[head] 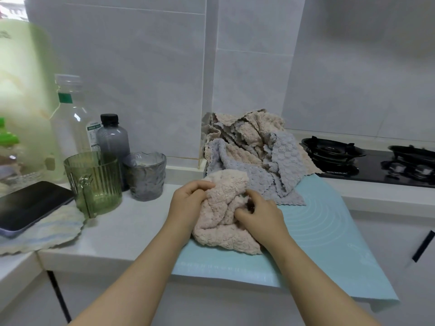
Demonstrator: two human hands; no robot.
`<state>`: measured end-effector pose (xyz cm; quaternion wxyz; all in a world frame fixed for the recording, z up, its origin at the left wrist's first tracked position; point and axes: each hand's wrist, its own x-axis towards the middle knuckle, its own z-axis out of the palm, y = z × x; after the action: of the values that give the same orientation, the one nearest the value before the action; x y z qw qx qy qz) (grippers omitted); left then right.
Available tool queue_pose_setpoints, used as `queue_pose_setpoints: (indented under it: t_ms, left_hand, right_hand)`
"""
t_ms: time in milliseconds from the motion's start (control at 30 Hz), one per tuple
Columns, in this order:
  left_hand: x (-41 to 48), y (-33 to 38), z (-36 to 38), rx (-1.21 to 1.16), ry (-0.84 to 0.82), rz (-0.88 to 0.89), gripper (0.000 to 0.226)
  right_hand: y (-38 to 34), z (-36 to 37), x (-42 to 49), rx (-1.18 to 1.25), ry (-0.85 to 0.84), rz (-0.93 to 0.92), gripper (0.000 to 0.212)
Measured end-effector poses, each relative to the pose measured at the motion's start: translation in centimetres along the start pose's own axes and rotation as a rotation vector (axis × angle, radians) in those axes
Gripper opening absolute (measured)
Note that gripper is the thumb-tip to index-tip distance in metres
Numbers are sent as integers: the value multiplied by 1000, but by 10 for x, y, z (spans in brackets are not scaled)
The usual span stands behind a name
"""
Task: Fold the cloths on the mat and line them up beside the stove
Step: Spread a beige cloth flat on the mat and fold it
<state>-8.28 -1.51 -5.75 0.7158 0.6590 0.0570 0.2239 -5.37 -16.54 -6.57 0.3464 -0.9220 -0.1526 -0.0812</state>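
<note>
Beige cloth [223, 222], fluffy and crumpled, lay at the near left part of the light blue mat [329, 231], held between both hands. The left hand [188, 198] gripped the cloth's upper left edge with its fingers curled over a bunched fold. The right hand [261, 215] pinched into the folds on the cloth's right side, fingers bent and dug into the fabric. The two hands were close together, with only the bundle between them.

Behind it, at the far end of the mat and against the tiled wall, sat a pile of cloths [254, 149], grey and beige ones tangled together, none folded. One grey cloth from the pile spilled forward onto the mat, just behind the beige cloth. The pile's right edge reached the black gas stove [353, 158], which stood just beside the mat on the right.

To the left on the white counter [131, 222] stood a green ribbed pitcher [96, 182], a grey textured glass [146, 175], a dark bottle [113, 142] and a clear bottle [70, 114]. A phone [30, 205] lay on a striped cloth [54, 234] at the far left.
</note>
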Motion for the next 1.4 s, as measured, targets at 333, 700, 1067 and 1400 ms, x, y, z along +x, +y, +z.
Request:
queue_pose_setpoints:
  t_ms: [333, 700, 1067, 1400]
  left_hand:
    - [5, -10, -1, 216, 121, -19, 15]
    - [10, -6, -3, -180, 198, -110, 25]
    - [5, 11, -11, -553, 83, -285, 30]
    - [15, 5, -4, 569, -357, -103, 63]
  right_hand:
    - [4, -9, -4, 501, 210, 15, 15]
    - [15, -11, -2, 352, 766, 33, 30]
    - [-8, -43, -27, 1194, -157, 215, 54]
    - [5, -26, -19, -330, -141, 182, 40]
